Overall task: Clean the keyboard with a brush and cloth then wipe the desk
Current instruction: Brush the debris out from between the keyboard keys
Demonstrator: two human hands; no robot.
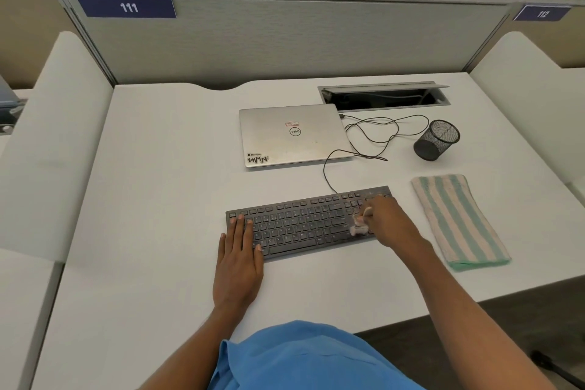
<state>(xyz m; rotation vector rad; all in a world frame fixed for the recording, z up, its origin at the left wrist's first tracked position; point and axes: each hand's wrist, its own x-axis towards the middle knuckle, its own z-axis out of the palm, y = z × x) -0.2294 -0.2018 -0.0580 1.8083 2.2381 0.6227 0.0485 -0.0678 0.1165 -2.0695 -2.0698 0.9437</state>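
Note:
A black wired keyboard (304, 222) lies on the white desk (158, 199) in front of me. My left hand (239, 260) rests flat, fingers apart, on the keyboard's left end. My right hand (389, 222) is closed around a small pale brush (359, 226) whose bristles touch the keys near the keyboard's right end; most of the handle is hidden in my fingers. A folded cloth (459, 222) with green and cream stripes lies on the desk just right of the keyboard, untouched.
A shut silver laptop (294, 136) sits behind the keyboard, with a thin black cable (380, 133) looping from it toward the keyboard. A black mesh pen cup (437, 140) lies tipped at the right. An open cable hatch (383, 98) and grey partition (285, 38) stand behind.

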